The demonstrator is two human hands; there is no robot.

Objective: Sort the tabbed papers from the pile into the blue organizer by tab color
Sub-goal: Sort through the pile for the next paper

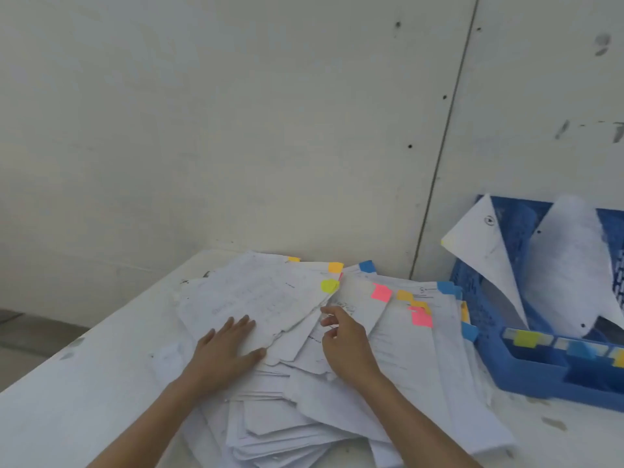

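A loose pile of white papers [415,359] with orange, yellow, pink and blue tabs covers the middle of the table. My left hand [226,349] lies flat on the top sheet, which carries a yellow tab [329,286]. My right hand [344,342] sits just right of it, fingers curled at the edge of a sheet with a pink tab [381,292]; whether it pinches the sheet is unclear. The blue organizer [526,373] stands at the right, with two white sheets [567,265] leaning in it and coloured labels [526,337] on its front dividers.
The white table [84,410] has its left edge running diagonally, with grey floor [30,339] beyond it. A white wall [236,130] rises directly behind the pile and organizer. Bare tabletop lies left of the papers.
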